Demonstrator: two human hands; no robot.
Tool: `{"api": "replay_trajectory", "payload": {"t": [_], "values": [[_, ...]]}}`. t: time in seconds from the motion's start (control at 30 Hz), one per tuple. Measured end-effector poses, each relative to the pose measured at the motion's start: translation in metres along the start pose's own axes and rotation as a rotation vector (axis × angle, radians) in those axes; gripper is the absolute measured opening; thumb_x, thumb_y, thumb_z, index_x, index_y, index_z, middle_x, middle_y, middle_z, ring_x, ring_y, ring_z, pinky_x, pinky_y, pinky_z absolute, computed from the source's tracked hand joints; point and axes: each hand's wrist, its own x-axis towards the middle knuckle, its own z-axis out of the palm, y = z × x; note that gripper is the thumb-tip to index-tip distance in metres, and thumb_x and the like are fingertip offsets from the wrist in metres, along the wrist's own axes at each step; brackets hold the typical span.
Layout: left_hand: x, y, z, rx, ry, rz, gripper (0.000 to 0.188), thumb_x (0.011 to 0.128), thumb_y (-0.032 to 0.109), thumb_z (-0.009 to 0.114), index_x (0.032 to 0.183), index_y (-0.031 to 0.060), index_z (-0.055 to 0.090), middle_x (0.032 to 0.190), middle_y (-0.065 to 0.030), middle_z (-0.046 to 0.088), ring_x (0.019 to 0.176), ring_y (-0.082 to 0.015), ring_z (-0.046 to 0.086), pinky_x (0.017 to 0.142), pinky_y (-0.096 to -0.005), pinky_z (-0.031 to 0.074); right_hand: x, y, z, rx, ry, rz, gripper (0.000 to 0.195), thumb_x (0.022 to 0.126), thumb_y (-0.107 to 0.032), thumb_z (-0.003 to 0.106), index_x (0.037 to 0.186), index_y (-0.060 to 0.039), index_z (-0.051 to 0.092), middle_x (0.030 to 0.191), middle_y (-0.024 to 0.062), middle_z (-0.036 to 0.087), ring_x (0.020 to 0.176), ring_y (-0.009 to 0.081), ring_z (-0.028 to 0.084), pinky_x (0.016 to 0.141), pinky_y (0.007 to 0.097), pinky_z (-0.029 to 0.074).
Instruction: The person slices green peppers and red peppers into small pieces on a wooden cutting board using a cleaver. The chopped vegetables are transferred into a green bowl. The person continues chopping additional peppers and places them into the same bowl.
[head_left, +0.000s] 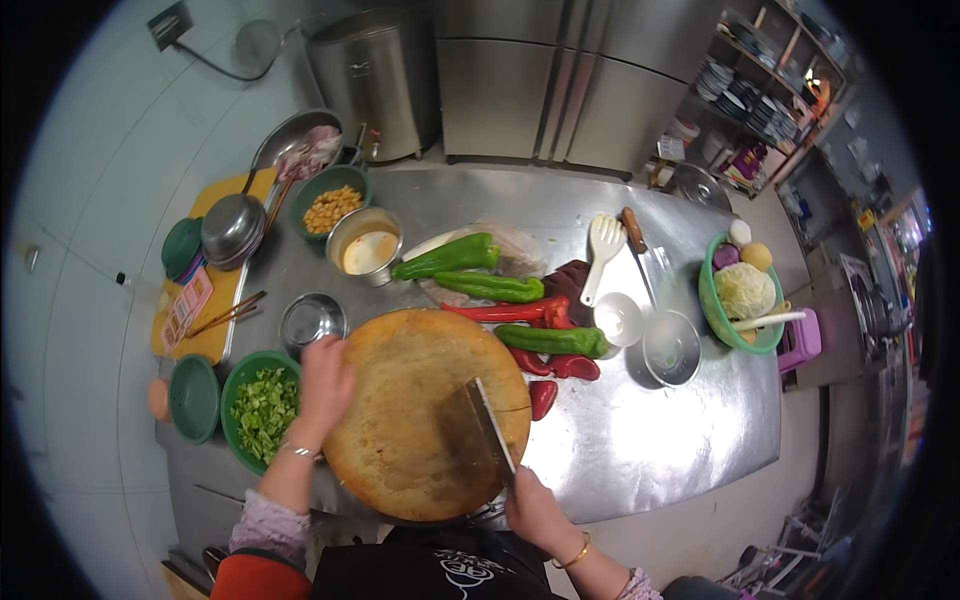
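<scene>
My right hand (534, 510) grips a cleaver (491, 424) by its handle, the blade edge-on above the right part of a round wooden chopping board (405, 420). No food lies on the board apart from small specks. At the board's left edge is my left hand (328, 386), between a small steel bowl (313, 321) and a green bowl of chopped green leaves (266, 412). Its fingers are partly hidden, so whether they touch the rim is unclear. Beyond the board lie green peppers (450, 256), a red pepper (510, 310) and red pepper pieces (575, 367).
Along the left stand a steel pot (365, 247), a bowl of yellowish pieces (332, 208) and a yellow board (169, 315) with chopsticks. Rightward are a white slotted spatula (604, 244), a steel bowl (672, 349) and a green basin (709, 315) holding a cabbage.
</scene>
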Motion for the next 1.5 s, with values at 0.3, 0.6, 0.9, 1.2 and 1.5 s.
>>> {"api": "replay_trajectory", "payload": {"t": [0.3,0.6,0.9,1.2,1.5], "values": [[0.136,0.172,0.16,-0.134,-0.723,0.391,0.031,0.077,0.014,0.068,0.104,0.0032,0.056,0.104,-0.0166,0.06,0.105,-0.0355,0.055,0.093,-0.0435,0.045,0.0,0.043,-0.023,0.274,0.158,-0.03,0.033,0.08,-0.006,0.062,0.109,0.0031,0.048,0.074,0.022,0.062,0.068,0.0388,0.062,0.062,0.0454,0.051],[0.07,0.144,0.083,-0.228,-0.296,0.602,0.045,0.07,0.007,0.065,0.114,0.0098,0.06,0.108,-0.0106,0.057,0.101,-0.0316,0.054,0.089,-0.0428,0.043,-0.081,0.123,0.001,0.802,0.183,0.473,0.021,0.086,-0.004,0.059,0.106,-0.001,0.052,0.065,0.0057,0.059,0.051,0.0143,0.057,0.047,0.0295,0.048],[-0.074,0.069,0.006,0.252,-0.44,0.522,0.052,0.078,0.011,0.058,0.131,0.0108,0.055,0.119,-0.0125,0.055,0.109,-0.0295,0.052,0.094,-0.0443,0.04,-0.06,0.098,0.009,0.862,0.069,0.448,0.019,0.09,-0.001,0.055,0.108,-0.0005,0.049,0.068,0.0055,0.057,0.048,0.015,0.055,0.044,0.0289,0.047],[-0.088,0.092,0.035,0.048,-0.296,0.485,0.052,0.08,0.01,0.055,0.131,0.0117,0.054,0.115,-0.0115,0.054,0.106,-0.0285,0.051,0.089,-0.0428,0.041,-0.056,0.059,-0.008,0.774,0.012,0.41,0.019,0.09,-0.005,0.057,0.108,-0.0016,0.053,0.069,0.0065,0.06,0.052,0.0136,0.057,0.047,0.0283,0.048],[-0.09,0.087,0.039,0.022,-0.295,0.522,0.052,0.08,0.01,0.054,0.132,0.0161,0.055,0.118,-0.0092,0.051,0.107,-0.0279,0.048,0.09,-0.0414,0.039,0.002,0.049,-0.016,0.57,-0.062,0.345,0.018,0.091,-0.004,0.058,0.107,0.0,0.049,0.072,0.0056,0.059,0.05,0.0117,0.054,0.046,0.0276,0.047]]}}
